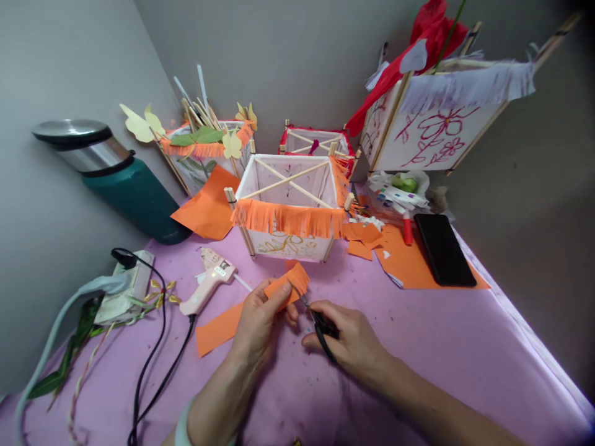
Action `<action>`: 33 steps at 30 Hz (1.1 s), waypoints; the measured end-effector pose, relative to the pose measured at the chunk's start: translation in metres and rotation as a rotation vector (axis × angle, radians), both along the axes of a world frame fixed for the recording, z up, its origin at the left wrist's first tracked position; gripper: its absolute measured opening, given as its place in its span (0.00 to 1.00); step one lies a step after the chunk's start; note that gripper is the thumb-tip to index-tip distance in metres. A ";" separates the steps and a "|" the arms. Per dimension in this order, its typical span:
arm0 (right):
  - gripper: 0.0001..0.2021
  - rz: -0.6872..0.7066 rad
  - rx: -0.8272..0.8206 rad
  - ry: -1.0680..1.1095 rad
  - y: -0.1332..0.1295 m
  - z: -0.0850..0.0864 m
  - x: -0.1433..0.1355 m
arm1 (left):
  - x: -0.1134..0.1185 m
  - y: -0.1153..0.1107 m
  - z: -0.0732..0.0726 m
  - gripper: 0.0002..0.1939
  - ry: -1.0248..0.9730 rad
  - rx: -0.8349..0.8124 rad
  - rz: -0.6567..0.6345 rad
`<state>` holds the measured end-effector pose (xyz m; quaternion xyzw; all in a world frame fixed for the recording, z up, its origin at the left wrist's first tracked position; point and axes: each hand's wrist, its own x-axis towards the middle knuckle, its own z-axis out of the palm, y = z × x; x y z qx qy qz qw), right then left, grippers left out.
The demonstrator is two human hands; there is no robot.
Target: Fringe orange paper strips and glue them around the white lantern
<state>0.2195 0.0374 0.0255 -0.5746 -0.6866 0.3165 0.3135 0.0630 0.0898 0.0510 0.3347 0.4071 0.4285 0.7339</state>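
Observation:
My left hand (264,313) pinches a long orange paper strip (219,330) between thumb and fingers. The strip's right end is snipped into a short fringe, and its plain left end sticks out past my wrist. My right hand (351,337) is closed around the black handles of a pair of scissors (325,331), whose blades meet the strip's lower edge near the fringe. Just beyond my hands stands a box-shaped lantern frame (290,238) of sticks and white panels. Orange fringe (288,217) runs along its front and right top edges, and a yellow drawing marks the front panel.
A pink glue gun (209,285) lies left, its cord trailing near a power strip (124,291). A teal bottle (134,192) leans at the left wall. Further decorated lanterns (432,130) stand behind. To the right, a phone (444,248) and red marker (408,228) rest on orange paper.

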 end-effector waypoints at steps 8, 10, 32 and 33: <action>0.13 -0.002 0.016 0.007 0.001 0.000 0.001 | -0.001 0.000 -0.001 0.11 -0.008 -0.009 -0.003; 0.13 -0.004 0.024 0.006 0.001 0.000 0.000 | -0.001 0.000 -0.001 0.12 -0.009 -0.012 -0.003; 0.18 0.019 -0.067 0.029 -0.001 0.007 0.000 | -0.004 0.003 0.002 0.08 -0.025 0.028 0.087; 0.18 0.027 -0.069 0.023 -0.001 0.007 0.001 | -0.004 0.003 0.002 0.08 -0.031 0.033 0.097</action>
